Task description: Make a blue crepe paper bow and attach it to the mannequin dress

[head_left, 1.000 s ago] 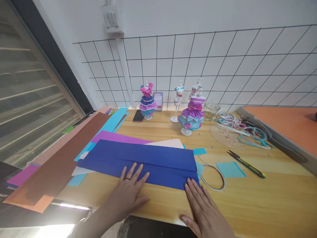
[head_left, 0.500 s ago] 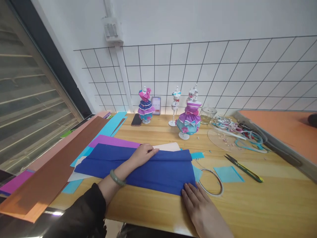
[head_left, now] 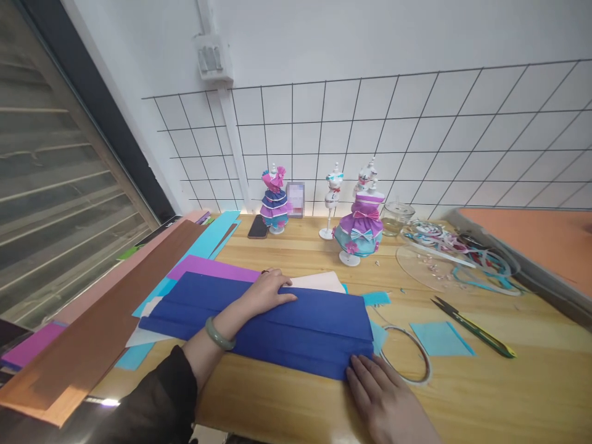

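Observation:
A dark blue sheet of paper (head_left: 305, 327), perhaps crepe paper, lies across the table in front of me with crease lines along its length. My left hand (head_left: 266, 293) rests flat on its upper middle, with the thumb pointing right and the other fingers partly bent over. At the sheet's near right corner, my right hand (head_left: 382, 391) presses down with fingers stretched out. Under the blue sheet, a purple sheet (head_left: 213, 269) and a pale pink sheet (head_left: 319, 282) peek out at the far edge. A roll of narrow tape (head_left: 428, 364) lies just right of my right hand.
Yellow-green scissors or snips (head_left: 476, 327) lie right of a light blue square (head_left: 441, 339). Small dress forms in paper dresses (head_left: 361, 225) stand at the back, near a phone (head_left: 258, 226) and glass jar (head_left: 398, 216). Ribbons (head_left: 481, 262) lie back right; long brown sheets (head_left: 102, 314) lie left.
The long crease on the blue sheet now runs closer to its near edge. My right hand stays at the corner, slightly lower in view; the left hand barely moves. The view has shifted a little.

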The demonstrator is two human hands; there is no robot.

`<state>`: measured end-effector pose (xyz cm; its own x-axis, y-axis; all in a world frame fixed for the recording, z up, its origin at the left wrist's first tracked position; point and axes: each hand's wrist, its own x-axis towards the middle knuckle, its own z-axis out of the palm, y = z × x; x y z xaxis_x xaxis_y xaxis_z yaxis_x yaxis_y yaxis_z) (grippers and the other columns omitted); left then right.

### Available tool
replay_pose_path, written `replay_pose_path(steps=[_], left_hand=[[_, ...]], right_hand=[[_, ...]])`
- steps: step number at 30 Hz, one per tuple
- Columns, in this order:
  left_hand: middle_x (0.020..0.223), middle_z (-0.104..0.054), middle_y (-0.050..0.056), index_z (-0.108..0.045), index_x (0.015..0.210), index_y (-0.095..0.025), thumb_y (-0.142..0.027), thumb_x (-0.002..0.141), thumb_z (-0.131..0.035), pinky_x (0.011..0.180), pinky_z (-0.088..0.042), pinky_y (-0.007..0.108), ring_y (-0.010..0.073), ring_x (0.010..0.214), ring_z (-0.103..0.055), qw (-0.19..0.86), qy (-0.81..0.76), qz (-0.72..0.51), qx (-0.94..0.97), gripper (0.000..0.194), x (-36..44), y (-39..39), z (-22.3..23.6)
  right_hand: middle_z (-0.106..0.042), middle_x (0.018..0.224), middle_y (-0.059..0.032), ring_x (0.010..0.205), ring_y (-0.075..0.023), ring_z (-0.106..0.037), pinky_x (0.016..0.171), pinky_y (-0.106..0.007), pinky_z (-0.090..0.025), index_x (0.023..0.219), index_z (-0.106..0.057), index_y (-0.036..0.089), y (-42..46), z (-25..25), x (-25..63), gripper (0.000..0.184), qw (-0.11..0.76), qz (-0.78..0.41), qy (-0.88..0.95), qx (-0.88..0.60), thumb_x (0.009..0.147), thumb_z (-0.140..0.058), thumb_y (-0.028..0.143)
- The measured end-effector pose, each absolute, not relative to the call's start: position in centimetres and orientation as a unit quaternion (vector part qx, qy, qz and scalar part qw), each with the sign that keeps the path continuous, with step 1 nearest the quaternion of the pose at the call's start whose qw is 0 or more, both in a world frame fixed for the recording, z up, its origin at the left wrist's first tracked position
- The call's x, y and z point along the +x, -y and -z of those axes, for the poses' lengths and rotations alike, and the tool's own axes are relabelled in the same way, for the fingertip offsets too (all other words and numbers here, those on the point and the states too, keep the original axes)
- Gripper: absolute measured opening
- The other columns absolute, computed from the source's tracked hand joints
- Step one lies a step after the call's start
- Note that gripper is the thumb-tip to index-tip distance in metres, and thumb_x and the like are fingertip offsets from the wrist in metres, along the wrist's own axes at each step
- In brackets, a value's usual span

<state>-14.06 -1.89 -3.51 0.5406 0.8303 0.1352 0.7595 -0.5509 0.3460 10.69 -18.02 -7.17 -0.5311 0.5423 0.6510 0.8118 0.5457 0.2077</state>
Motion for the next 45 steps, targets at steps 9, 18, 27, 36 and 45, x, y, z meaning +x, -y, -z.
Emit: replay_pose_path(steps=[9,18,27,36,45], left_hand=[[0.077,-0.058,0.002,-0.056,0.077,-0.017,-0.044,0.079,-0.053,0.065,-0.037,0.024,0.0149,0.074,-0.052,0.178,-0.433,-0.158,0.869,0.027,-14.7,0.5,2.5],[0.074,-0.059,0.001,-0.055,0.076,-0.016,-0.045,0.077,-0.053,0.06,-0.038,0.023,0.0142,0.07,-0.053,0.136,-0.469,-0.191,0.852,0.029,-16.0,-4.0,0.4],[0.103,-0.057,0.008,-0.057,0.102,-0.017,-0.032,0.081,-0.053,0.091,-0.035,0.035,0.0211,0.103,-0.048,0.056,-0.451,-0.19,0.87,0.026,-12.3,-1.8,1.4],[0.09,-0.055,0.005,-0.057,0.097,-0.02,-0.041,0.086,-0.043,0.071,-0.042,0.027,0.0175,0.086,-0.051,0.002,-0.318,-0.105,0.942,0.027,-8.1,3.2,4.6],[0.086,-0.049,0.006,-0.054,0.101,-0.021,-0.036,0.089,-0.039,0.06,-0.041,0.025,0.0182,0.084,-0.048,-0.075,-0.28,-0.085,0.953,0.024,-8.2,3.1,5.3]], right_hand=[[-0.071,0.083,-0.0079,0.08,-0.0224,-0.062,0.078,-0.038,-0.043,0.085,-0.066,0.014,16.9,6.2,10.7,0.034,0.269,0.235,0.849,-0.39,0.081,-0.033,0.006],[-0.069,0.091,-0.0096,0.086,-0.0211,-0.058,0.075,-0.034,-0.041,0.09,-0.065,0.014,11.5,4.6,11.1,0.022,0.168,0.204,0.881,-0.392,0.085,-0.044,0.01],[-0.067,0.081,-0.0054,0.074,-0.0189,-0.057,0.064,-0.031,-0.039,0.075,-0.064,0.018,9.4,4.7,10.5,0.014,0.11,0.151,0.879,-0.438,0.08,-0.054,0.009],[-0.068,0.1,-0.0082,0.093,-0.0201,-0.06,0.08,-0.034,-0.046,0.096,-0.066,0.017,9.6,4.2,11.9,0.023,0.151,0.069,0.899,-0.404,0.084,-0.047,0.012],[-0.065,0.111,-0.0101,0.096,-0.0255,-0.063,0.078,-0.04,-0.052,0.104,-0.065,0.017,10.1,5.1,27.0,0.037,0.181,0.1,0.771,-0.602,0.088,-0.037,0.036]])
